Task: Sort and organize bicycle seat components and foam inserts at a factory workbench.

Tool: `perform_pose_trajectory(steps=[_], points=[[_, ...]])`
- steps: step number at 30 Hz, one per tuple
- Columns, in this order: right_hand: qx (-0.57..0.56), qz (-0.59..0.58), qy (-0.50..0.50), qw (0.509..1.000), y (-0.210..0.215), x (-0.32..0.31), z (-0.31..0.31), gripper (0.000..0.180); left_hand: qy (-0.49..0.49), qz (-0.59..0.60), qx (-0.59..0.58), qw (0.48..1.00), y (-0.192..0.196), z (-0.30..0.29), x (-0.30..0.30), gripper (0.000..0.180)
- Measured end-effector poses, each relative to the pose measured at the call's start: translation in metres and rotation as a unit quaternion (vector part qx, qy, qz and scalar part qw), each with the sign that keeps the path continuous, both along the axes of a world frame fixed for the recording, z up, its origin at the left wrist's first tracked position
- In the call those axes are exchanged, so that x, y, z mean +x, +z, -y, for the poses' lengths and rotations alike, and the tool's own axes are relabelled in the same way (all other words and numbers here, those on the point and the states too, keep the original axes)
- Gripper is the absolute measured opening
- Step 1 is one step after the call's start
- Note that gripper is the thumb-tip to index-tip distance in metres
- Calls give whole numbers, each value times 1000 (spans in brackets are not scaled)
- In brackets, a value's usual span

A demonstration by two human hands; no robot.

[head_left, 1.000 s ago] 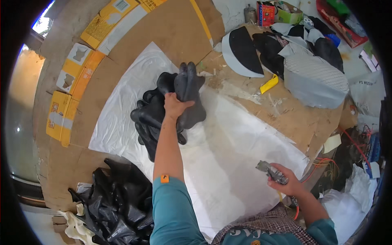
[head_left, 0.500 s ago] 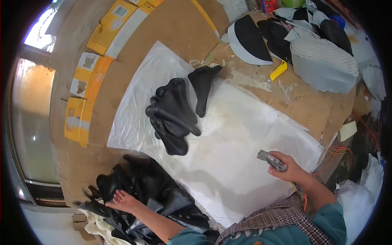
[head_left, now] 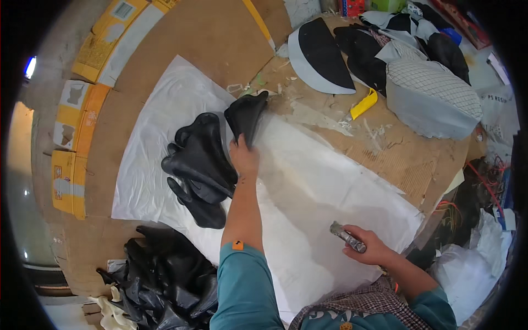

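My left hand (head_left: 244, 158) reaches across the white sheet (head_left: 313, 214). Its fingers are closed around the narrow lower end of a black saddle-shaped piece (head_left: 245, 114), whose wide end points away from me. Just left of it, several similar black pieces (head_left: 203, 151) lie overlapped in a small stack. Over the right part of the sheet, my right hand (head_left: 369, 246) grips a short, stubby, brush-like tool (head_left: 348, 237), grey and crusted, its end pointing up and left. Whether it has bristles I cannot make out.
A heap of black pieces (head_left: 165, 280) lies at the lower left. Yellow cartons (head_left: 69, 181) line the left edge of the cardboard (head_left: 181, 33). A yellow-handled cutter (head_left: 364, 104) and grey and black covers (head_left: 432, 99) lie at the far right. Plastic bags (head_left: 467, 267) sit at the right.
My left hand has moved from the heap at lower left up to the single black piece and closed on its narrow end. My right hand still holds the tool. The view has shifted slightly.
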State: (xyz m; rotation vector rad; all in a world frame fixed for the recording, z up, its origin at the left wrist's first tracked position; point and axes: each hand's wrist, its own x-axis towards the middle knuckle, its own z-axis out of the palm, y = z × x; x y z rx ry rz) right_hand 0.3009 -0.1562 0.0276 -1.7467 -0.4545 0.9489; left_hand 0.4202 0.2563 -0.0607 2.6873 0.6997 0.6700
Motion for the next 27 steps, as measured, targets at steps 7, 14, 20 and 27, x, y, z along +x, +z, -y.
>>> perform_pose_trajectory(steps=[7,14,20,27], points=[[-11,70,5,998,-5,12,7,55,12,85,-451,888,47,58,-68,36],[16,51,14,998,45,-11,14,53,109,247,-823,500,31,164,-260,36],[5,44,14,999,131,-53,37,57,154,-49,-677,718,26,150,-331,55],[-22,42,129,991,195,-109,94,56,163,94,-545,817,19,81,-362,41]])
